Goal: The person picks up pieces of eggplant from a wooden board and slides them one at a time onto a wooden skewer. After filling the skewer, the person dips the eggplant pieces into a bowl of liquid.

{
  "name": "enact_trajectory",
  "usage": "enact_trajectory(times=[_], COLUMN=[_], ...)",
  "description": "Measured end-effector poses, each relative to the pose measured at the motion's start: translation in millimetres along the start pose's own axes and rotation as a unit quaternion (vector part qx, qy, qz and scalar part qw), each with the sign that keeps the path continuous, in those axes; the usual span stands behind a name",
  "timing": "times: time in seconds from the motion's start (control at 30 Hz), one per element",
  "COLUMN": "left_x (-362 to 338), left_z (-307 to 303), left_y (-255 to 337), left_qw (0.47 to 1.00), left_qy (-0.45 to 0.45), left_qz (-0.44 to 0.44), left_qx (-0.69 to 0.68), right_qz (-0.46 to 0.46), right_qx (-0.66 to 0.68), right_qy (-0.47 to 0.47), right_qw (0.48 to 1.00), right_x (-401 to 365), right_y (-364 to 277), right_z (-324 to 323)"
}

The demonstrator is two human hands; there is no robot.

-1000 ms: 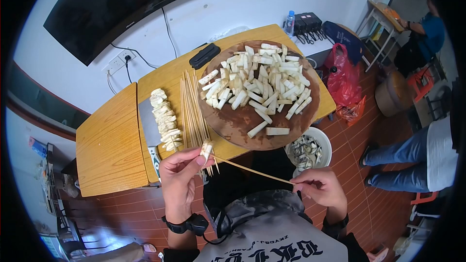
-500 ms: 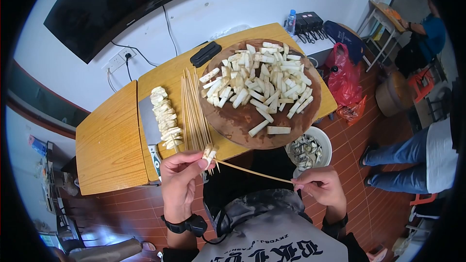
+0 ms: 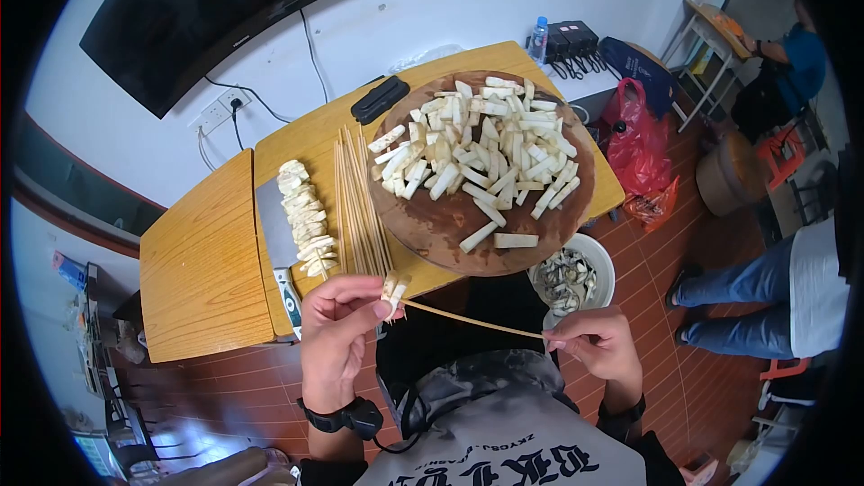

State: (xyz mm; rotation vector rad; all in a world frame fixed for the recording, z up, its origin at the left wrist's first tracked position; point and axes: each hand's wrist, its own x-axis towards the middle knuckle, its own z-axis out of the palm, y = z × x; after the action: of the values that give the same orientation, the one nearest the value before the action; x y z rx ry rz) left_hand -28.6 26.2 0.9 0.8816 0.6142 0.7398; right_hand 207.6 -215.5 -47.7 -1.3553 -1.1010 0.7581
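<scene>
Between the thumb and fingers of my left hand [image 3: 337,333] are pale vegetable pieces [image 3: 394,294], pinched in front of the table edge. A bamboo skewer [image 3: 472,321] runs from these pieces to my right hand [image 3: 598,342], which pinches its far end; the skewer bows slightly. Behind my left hand lies a bundle of bare skewers [image 3: 358,207]. Left of it, threaded pale slices [image 3: 306,216] rest across the blade of a knife, its handle [image 3: 287,295] toward me. A round wooden board [image 3: 423,238] carries a heap of cut pale vegetable sticks [image 3: 490,148].
A white bucket [image 3: 607,274] with dark peelings stands below the table's right side. On the wooden table [image 3: 202,261] is a black case [image 3: 380,100]. Red plastic bags [image 3: 637,144] are on the right. A person in jeans [image 3: 742,306] stands at right; another person sits farther back.
Both hands keep their grips. My left hand and the vegetable pieces have shifted very slightly; the skewer between the hands stays almost in place.
</scene>
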Motion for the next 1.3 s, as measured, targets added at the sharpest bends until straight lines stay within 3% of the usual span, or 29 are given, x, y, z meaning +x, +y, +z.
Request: enact_trajectory(times=[1.3], left_x=[-1.7], left_z=[-1.4], left_y=[1.4], left_qw=[0.996], left_qy=[-0.070], left_qz=[-0.009], left_qx=[0.052], right_qz=[-0.006], right_qx=[-0.020], right_qy=[0.014], right_qw=[1.000], right_x=[-0.8], right_y=[-3.7], right_z=[-1.8])
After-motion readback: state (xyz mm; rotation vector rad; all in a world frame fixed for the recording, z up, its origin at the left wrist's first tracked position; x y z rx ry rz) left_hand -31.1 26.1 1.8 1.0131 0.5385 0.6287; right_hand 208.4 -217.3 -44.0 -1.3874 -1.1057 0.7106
